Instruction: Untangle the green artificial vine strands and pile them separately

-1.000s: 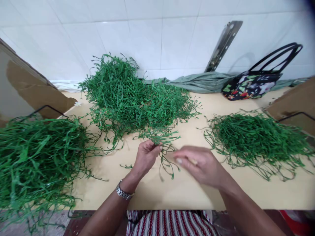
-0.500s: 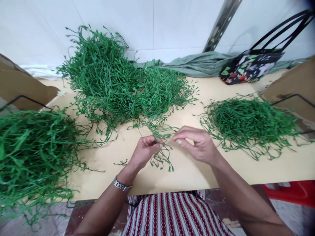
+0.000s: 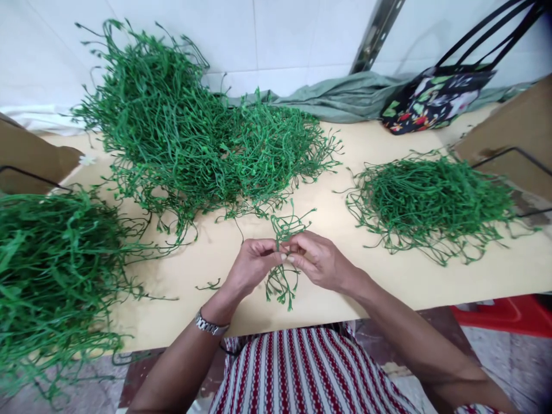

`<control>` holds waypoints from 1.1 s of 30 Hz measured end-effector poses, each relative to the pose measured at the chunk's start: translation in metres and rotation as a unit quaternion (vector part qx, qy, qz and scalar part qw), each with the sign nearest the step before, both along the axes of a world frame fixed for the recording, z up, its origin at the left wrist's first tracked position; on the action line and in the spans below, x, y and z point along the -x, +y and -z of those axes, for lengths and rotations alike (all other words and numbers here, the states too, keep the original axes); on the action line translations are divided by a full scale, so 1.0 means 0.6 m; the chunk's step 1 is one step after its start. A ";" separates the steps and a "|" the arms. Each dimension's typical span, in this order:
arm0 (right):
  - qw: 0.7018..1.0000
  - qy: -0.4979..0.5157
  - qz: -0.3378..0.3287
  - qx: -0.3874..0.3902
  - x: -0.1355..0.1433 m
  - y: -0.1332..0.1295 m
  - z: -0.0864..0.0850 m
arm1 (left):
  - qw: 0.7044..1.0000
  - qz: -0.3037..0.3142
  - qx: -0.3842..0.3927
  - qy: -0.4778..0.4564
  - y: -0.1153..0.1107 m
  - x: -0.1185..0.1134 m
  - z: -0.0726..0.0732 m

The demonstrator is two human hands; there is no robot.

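Observation:
My left hand (image 3: 254, 265) pinches a small bunch of thin green artificial-looking plant stems (image 3: 282, 284) by its middle, just above the table. My right hand (image 3: 321, 261) meets it from the right, thumb and finger closed on the same bunch. Small budded tips fan out above and below the fingers. What lies right between the fingertips is partly hidden. Beyond the hands spreads a large tangled heap of the same stems (image 3: 172, 132). One loose short sprig (image 3: 209, 286) lies left of my left wrist.
A second heap (image 3: 52, 264) overhangs the table's left front edge, and a smaller heap (image 3: 431, 201) lies at right. Cardboard boxes (image 3: 513, 132) flank the table. A flowered black handbag (image 3: 435, 100) and green cloth (image 3: 340, 98) sit against the wall. A red stool (image 3: 504, 315) stands below.
My right hand has moved left and closed on the bunch beside my left hand. The bunch's upper ends now stand apart from the big heap. The camera view has shifted slightly.

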State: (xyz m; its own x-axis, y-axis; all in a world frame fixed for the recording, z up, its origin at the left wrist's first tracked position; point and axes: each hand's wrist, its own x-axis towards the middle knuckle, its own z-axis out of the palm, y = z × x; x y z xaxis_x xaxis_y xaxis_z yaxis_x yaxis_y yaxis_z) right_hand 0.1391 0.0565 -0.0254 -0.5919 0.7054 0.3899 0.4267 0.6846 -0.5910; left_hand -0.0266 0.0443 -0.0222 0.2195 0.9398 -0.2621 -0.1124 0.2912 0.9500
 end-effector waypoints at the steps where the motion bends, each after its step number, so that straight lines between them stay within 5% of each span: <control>1: 0.999 -0.032 0.005 -0.016 -0.001 -0.001 -0.001 | 0.999 0.006 -0.021 0.030 -0.001 -0.001 0.000; 5: 0.986 -0.157 -0.021 -0.054 -0.004 -0.005 -0.009 | 0.983 0.037 -0.109 0.147 -0.007 -0.001 -0.002; 9: 0.984 -0.145 -0.100 -0.014 -0.012 -0.002 -0.017 | 0.971 0.091 -0.128 0.181 -0.015 0.002 -0.002; 13: 0.975 -0.028 -0.161 0.150 -0.019 0.007 -0.011 | 0.984 0.141 -0.054 0.090 -0.019 0.004 -0.001; 17: 0.911 0.084 -0.219 0.340 -0.020 0.009 -0.003 | 0.989 0.149 0.023 -0.003 -0.020 0.005 -0.004; 20: 0.881 0.107 -0.257 0.382 -0.021 0.004 -0.004 | 0.990 0.127 0.041 -0.035 -0.018 0.009 -0.004; 28: 0.908 0.191 -0.037 0.370 -0.008 -0.011 0.016 | 0.997 0.022 0.010 -0.070 -0.016 0.006 0.001; 33: 0.891 0.229 0.016 0.393 0.010 -0.028 0.033 | 0.998 -0.049 -0.030 -0.035 -0.026 -0.007 0.004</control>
State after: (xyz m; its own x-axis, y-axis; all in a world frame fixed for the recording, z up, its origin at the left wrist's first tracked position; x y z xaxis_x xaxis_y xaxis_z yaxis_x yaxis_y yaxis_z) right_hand 0.1329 0.0396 -0.0454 -0.4732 0.8802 -0.0360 0.0301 -0.0247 -0.9992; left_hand -0.0221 0.0289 -0.0245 0.1415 0.9711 -0.1921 -0.2035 0.2184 0.9544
